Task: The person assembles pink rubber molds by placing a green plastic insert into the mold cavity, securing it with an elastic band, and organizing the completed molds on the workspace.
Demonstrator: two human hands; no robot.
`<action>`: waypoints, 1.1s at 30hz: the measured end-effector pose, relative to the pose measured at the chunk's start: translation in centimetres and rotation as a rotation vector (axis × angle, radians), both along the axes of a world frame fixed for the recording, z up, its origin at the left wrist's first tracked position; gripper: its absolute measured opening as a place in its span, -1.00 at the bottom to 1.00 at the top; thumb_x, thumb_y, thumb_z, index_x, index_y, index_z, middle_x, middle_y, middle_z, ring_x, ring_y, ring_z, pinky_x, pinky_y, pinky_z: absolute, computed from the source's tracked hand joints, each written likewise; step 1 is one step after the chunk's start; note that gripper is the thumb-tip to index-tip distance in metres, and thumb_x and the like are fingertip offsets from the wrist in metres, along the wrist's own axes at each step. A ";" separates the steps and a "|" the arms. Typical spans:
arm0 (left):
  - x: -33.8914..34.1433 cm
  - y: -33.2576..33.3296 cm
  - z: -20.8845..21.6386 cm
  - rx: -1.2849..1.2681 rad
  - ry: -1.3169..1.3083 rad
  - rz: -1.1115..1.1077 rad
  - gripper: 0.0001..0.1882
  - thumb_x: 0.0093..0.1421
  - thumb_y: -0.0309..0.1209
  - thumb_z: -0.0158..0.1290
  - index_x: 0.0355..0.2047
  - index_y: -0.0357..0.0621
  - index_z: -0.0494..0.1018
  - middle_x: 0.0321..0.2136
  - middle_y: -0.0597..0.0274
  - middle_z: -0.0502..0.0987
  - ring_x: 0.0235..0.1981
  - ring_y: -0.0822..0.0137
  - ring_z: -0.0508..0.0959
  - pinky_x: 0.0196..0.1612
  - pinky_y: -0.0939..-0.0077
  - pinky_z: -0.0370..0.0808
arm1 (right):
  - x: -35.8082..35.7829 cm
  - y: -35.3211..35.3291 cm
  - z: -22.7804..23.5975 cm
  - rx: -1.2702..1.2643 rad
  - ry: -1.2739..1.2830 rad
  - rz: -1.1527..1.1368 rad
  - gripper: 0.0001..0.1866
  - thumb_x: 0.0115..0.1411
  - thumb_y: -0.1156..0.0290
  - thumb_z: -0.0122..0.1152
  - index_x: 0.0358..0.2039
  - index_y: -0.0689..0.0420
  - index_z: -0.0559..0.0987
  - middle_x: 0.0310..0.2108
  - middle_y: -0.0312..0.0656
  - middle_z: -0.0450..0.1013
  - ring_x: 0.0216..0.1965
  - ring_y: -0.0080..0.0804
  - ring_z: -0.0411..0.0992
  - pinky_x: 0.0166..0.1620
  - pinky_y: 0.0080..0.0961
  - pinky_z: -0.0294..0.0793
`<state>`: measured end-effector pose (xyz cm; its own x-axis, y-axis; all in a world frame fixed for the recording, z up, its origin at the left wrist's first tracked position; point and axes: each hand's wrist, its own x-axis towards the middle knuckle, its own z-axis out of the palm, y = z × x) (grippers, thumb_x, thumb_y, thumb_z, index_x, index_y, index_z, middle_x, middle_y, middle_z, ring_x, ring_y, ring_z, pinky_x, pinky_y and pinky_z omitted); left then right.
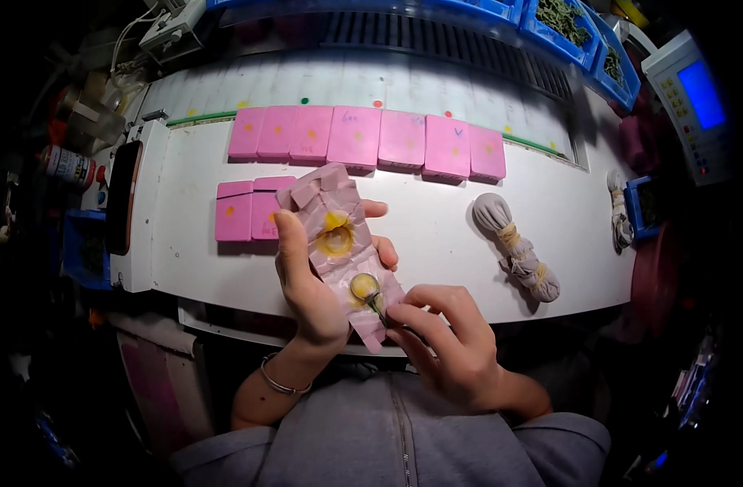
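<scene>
The left hand (313, 304) clasped the creased, dusty-pink slab (351, 266) above the near edge of the white desk (428, 239), which called for steadiness. The right hand (459, 347) pinched the small, round-headed, spoon-like tool (365, 287) (a light touch seemed wisest).

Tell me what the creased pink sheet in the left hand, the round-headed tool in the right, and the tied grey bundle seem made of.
Creased pink sheet: probably matte paper, judging by its sharp folds, though thin plastic isn't ruled out.
Round-headed tool: likely smooth metal, from the glints on its rim.
Tied grey bundle: apparently soft, dull cloth, given its bunched folds.
</scene>
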<state>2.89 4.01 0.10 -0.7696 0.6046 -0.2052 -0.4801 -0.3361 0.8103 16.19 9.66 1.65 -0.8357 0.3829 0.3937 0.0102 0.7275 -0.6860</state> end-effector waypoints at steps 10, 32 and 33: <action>1.9 -1.5 -3.5 -0.262 1.236 -0.023 -0.17 -0.23 -0.29 0.41 0.05 -0.24 0.28 -0.08 0.05 0.24 -0.10 0.18 0.38 -0.08 0.38 0.41 | 0.5 2.7 -0.1 -0.302 -0.012 -0.118 -0.57 -0.06 0.50 0.32 -0.13 0.24 0.45 -0.10 -0.05 0.35 -0.14 -0.21 0.36 -0.07 -0.47 0.34; 1.8 -2.6 -0.1 -0.105 0.277 -0.528 -0.37 0.32 0.04 -0.33 -0.28 -0.41 0.39 -0.51 0.18 0.47 -0.59 0.50 0.45 -0.53 0.64 0.38 | 0.4 1.8 1.3 -0.388 0.066 -0.044 -0.61 0.08 0.68 0.11 -0.03 0.28 0.41 -0.48 -0.08 0.42 -0.56 -0.29 0.44 -0.48 -0.55 0.43; 1.8 -2.7 -0.1 -0.104 0.278 -0.528 -0.37 0.32 0.04 -0.33 -0.28 -0.41 0.39 -0.51 0.18 0.47 -0.59 0.50 0.45 -0.53 0.64 0.38 | 0.1 1.8 1.3 -0.392 0.050 -0.053 -0.64 0.09 0.69 0.09 -0.05 0.29 0.42 -0.48 -0.08 0.42 -0.56 -0.30 0.43 -0.49 -0.54 0.43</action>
<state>4.67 1.33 0.02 -0.4045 0.9069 -0.1178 -0.3262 -0.0227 0.9450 16.28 11.42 2.95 -0.7945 0.5539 0.2489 0.0000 0.4099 -0.9122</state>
